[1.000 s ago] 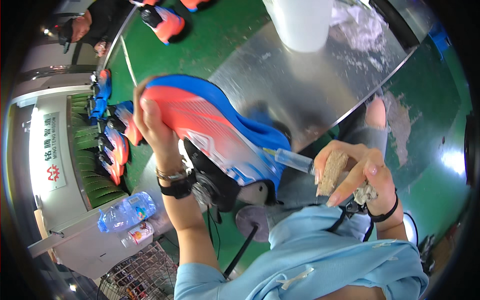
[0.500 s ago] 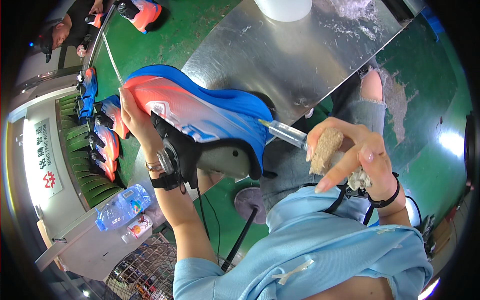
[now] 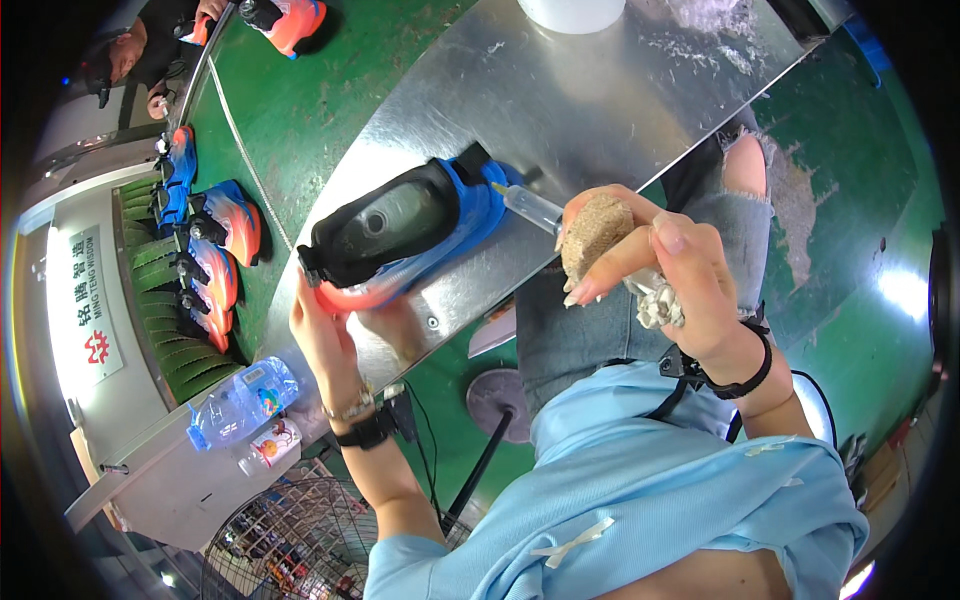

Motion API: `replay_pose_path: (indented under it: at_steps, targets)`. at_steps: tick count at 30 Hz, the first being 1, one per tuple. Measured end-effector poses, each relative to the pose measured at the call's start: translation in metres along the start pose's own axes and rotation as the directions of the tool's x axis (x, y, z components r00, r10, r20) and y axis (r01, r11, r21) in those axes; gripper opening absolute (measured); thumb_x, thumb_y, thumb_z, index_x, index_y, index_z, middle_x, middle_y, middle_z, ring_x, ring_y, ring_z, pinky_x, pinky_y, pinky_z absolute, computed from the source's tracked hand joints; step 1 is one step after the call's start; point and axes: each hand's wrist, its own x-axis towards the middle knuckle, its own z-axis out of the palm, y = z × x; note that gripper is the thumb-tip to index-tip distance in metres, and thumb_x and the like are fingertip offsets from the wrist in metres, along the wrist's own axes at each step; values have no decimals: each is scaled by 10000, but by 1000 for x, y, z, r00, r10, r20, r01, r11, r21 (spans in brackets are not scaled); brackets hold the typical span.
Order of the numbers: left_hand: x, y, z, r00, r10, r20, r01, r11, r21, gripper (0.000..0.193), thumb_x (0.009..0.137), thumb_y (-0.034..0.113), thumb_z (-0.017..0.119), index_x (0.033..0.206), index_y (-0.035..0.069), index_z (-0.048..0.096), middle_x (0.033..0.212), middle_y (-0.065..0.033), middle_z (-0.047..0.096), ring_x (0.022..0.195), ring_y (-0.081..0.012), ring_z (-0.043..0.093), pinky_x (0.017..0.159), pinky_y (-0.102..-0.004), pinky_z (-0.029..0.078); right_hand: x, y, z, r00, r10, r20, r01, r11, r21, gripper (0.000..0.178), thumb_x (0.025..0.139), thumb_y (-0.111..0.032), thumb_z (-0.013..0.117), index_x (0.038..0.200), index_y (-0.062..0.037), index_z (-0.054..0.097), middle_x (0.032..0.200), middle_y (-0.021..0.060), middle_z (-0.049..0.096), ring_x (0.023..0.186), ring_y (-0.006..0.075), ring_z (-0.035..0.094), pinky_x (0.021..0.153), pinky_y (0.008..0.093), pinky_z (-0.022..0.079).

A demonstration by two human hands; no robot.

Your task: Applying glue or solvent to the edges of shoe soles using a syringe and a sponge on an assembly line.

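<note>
A blue and coral sports shoe (image 3: 436, 262) is tilted over the metal table, its black-edged opening turned up. Inside the opening shows a dark grey surface with a round hole. My left hand (image 3: 325, 335) grips the coral end of the shoe, some fingers hidden beneath it. In my right hand (image 3: 675, 262) is a clear syringe (image 3: 535, 208), its yellowish tip at the blue end of the shoe; whether they touch, I cannot tell. The same hand also clasps a rough tan block (image 3: 598, 238). A whitish crumpled clump (image 3: 658, 300) sits against its palm.
The metal table (image 3: 440, 110) bears a white container (image 3: 572, 14) at the far edge. Several similar shoes (image 3: 230, 222) line the left. Two plastic bottles (image 3: 245, 402) lie at lower left, above a wire fan guard (image 3: 285, 535). Another person (image 3: 150, 45) is at far left.
The shoe has rolled from its side so its opening faces up. My left hand has come nearer to me; my right hand has moved left and slightly away with the syringe.
</note>
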Motion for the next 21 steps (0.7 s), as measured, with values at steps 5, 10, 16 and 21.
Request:
replay_pose_path:
  at_steps: [5,10,16,21]
  targets:
    - [-77,0,-19,979,-182,87,180,983,27,260,910,229,498,940,-20,567,811,-67,622,676,-125,618,560,-225,508,-4,5,6,1000,1,-25,0,999,35,508,952,-196,246,772,66,643,836,141,571,632,127,457,570,256,358]
    - [-133,-28,-7,884,-327,334,368,927,-68,348,895,251,513,1043,-64,504,989,-136,609,867,-205,629,740,-328,537,-7,6,10,997,71,-43,-67,994,83,516,951,-197,242,776,69,648,852,137,576,624,119,457,559,255,346]
    - [-150,-40,32,761,-322,563,499,845,-192,409,736,170,709,1019,-55,518,971,-122,618,885,-181,619,807,-315,494,-16,-7,11,989,148,-14,-147,987,58,524,945,-211,247,731,72,633,729,146,604,600,135,468,566,251,364]
    - [-148,-46,57,714,-233,660,512,817,-265,514,694,169,730,1078,-74,491,958,-125,621,867,-190,622,794,-317,497,-26,-23,14,972,229,-47,-228,973,33,561,946,-248,228,711,67,629,778,171,603,643,164,487,591,262,379]
